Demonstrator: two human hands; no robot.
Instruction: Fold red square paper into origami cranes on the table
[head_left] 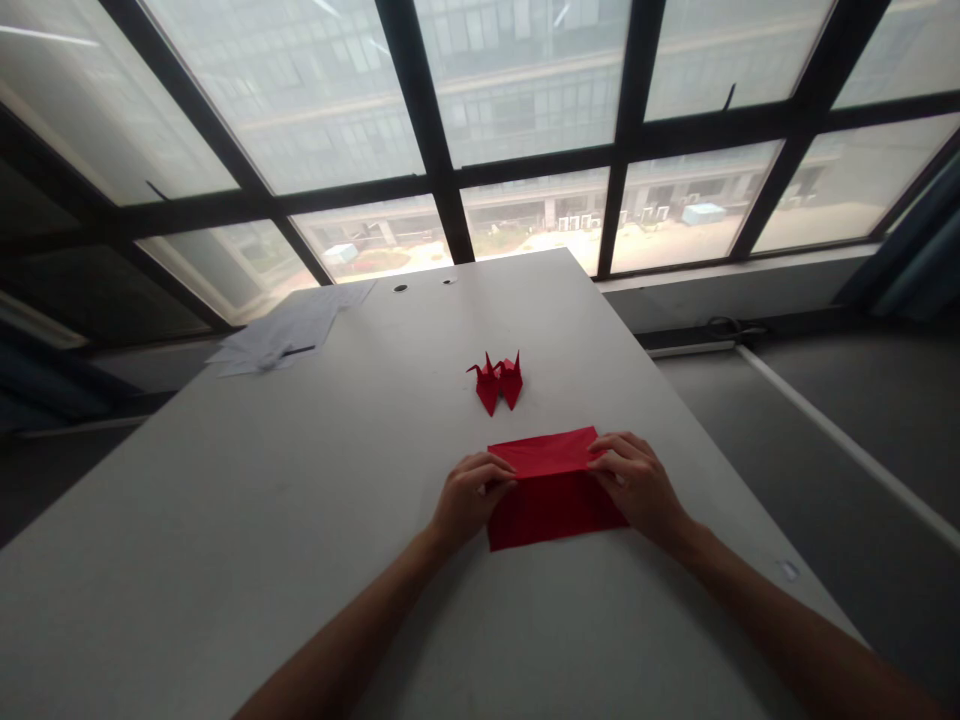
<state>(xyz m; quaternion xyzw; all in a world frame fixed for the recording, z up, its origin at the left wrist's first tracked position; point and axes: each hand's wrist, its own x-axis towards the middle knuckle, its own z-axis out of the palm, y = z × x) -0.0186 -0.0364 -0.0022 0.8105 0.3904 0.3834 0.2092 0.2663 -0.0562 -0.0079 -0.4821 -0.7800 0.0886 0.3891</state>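
A sheet of red paper lies on the white table, its far part raised and folded over toward me along a crosswise edge. My left hand pinches the left end of that edge between thumb and fingers. At the right end, my right hand grips the same edge, fingers bent over the paper. Just beyond the sheet, two red origami cranes stand side by side, with pointed necks and tails up.
The white table reaches to a wall of dark-framed windows. Loose white papers with a dark pen lie at its far left. A small clear scrap sits near the right edge.
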